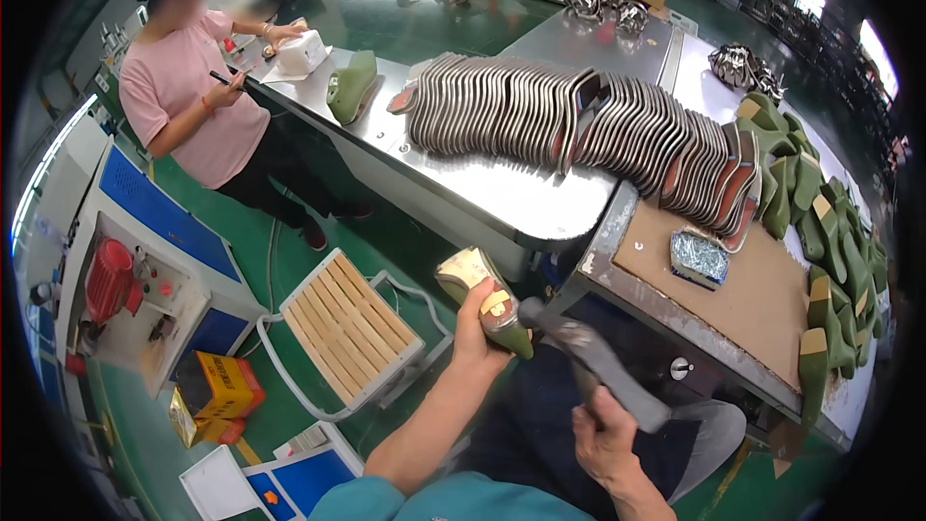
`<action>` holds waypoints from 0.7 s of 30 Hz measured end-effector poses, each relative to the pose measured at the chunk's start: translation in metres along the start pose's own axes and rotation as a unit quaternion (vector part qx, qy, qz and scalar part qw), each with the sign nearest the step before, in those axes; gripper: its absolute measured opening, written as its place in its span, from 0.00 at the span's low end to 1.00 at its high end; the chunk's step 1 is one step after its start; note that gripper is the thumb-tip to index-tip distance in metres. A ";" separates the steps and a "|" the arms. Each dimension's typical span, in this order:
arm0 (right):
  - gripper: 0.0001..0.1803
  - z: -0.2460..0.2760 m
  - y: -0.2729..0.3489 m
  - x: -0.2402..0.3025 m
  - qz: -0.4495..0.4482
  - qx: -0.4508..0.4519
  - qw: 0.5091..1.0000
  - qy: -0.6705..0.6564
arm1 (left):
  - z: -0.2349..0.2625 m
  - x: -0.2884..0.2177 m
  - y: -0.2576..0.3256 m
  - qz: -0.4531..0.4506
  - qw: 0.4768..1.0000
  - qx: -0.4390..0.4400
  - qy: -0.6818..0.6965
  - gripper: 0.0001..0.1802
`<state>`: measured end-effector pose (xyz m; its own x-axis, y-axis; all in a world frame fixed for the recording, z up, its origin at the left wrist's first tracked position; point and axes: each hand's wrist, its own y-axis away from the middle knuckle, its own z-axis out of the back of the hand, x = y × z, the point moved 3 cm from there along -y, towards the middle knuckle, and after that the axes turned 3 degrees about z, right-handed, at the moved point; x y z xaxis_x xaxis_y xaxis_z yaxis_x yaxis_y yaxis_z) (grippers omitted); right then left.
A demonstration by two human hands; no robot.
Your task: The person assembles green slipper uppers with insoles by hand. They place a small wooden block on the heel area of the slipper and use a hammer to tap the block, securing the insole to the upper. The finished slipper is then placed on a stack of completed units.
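My left hand (476, 326) is wrapped round a green shoe last (515, 339), held tilted in front of me with its sole side up. An insole lies along that side, and a strip of yellow tape (496, 303) crosses it near my thumb. In my right hand (610, 442), closed and over my lap, is a dark hammer (600, 367) with a broad grey handle. Its head is close to the lower end of the last; motion blurs it, so I cannot tell whether they touch.
A long row of curved insoles (497, 111) stands on the metal table (540, 203). Many green lasts (820, 222) are heaped at right, near a small box of nails (699, 258). A slatted stool (352, 328) stands at left. A person in pink (198, 87) works across the table.
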<state>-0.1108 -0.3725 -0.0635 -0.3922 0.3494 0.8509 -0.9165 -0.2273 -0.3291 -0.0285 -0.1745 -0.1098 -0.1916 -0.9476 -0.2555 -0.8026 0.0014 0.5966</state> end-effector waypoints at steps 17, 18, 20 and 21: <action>0.22 0.211 0.008 -0.081 -0.150 -0.194 0.934 0.259 | -0.026 -0.231 -0.064 -0.527 0.568 -0.238 -0.586 0.54; 0.22 0.220 0.010 -0.082 -0.171 -0.212 0.924 0.269 | -0.050 -0.248 -0.065 -0.519 0.514 -0.278 -0.624 0.53; 0.22 0.240 0.018 -0.089 -0.186 -0.216 0.905 0.315 | -0.080 -0.287 -0.083 -0.502 0.401 -0.373 -0.670 0.53; 0.22 0.247 0.022 -0.096 -0.192 -0.223 0.899 0.326 | -0.093 -0.303 -0.093 -0.515 0.346 -0.395 -0.677 0.53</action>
<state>-0.0738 -0.6352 -0.0509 0.1296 0.8154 0.5643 -0.8774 0.3594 -0.3178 0.1567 0.0825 -0.0174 -0.5532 0.7042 -0.4450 -0.5367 -0.7098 -0.4562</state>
